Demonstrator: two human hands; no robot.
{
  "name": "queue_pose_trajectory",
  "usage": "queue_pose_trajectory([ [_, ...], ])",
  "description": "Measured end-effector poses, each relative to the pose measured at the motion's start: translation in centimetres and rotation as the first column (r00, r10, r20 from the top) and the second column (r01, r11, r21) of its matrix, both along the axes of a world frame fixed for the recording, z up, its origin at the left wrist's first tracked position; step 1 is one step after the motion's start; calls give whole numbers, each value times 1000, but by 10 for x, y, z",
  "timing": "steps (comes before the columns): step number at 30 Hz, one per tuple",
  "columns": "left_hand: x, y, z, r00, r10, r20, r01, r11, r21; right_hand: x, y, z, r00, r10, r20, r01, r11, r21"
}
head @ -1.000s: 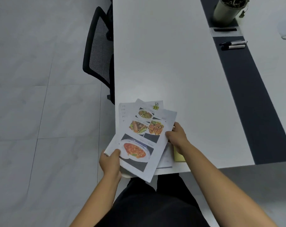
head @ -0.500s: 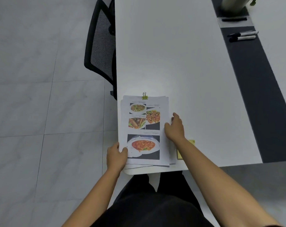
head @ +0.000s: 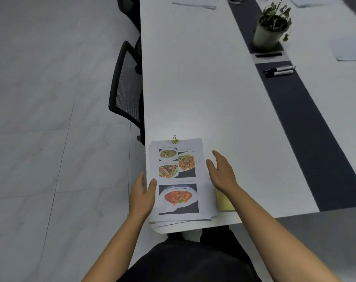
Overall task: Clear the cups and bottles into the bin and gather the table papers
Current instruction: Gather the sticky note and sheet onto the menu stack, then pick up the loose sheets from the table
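A stack of papers (head: 179,180) printed with food photos lies squared at the near left corner of the white table (head: 203,88), a yellow-green binder clip (head: 175,139) at its far edge. My left hand (head: 142,195) lies flat with straight fingers along the stack's left side, thumb on the top sheet. My right hand (head: 222,171) hovers with straight fingers just right of the stack, apart from it. More papers (head: 193,5) lie far up the table, and others (head: 350,51) on the right.
A yellow sticky pad (head: 224,202) sits under my right wrist. A dark strip (head: 307,127) runs down the table with two markers (head: 279,70) and a potted plant (head: 271,27). A black mesh chair (head: 126,88) stands at the table's left edge.
The fanned, tilted sheets were squared into one straight stack. Both hands then loosened their hold; the right hand lifted off the stack's right edge and opened.
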State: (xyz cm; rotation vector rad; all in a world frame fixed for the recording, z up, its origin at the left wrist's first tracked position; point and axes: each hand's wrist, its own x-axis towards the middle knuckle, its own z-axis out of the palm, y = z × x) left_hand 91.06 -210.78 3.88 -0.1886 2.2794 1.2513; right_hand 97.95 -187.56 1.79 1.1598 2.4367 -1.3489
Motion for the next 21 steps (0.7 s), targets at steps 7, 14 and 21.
queue_pose_trajectory([
  [7, -13, 6, 82, 983, 43, -180, 11, 957, 289, 48, 15, 102, 895, -257, -364, 267, 963, -23],
  [14, 11, -5, 101, 985, -7, -172, 82, 898, 433, 123, -36, 111, 717, -522, -462, 457, 853, -253],
  [21, 51, -50, 105, 987, 57, -150, 8, 916, 401, 166, -76, 106, 771, -467, -433, 377, 882, -282],
])
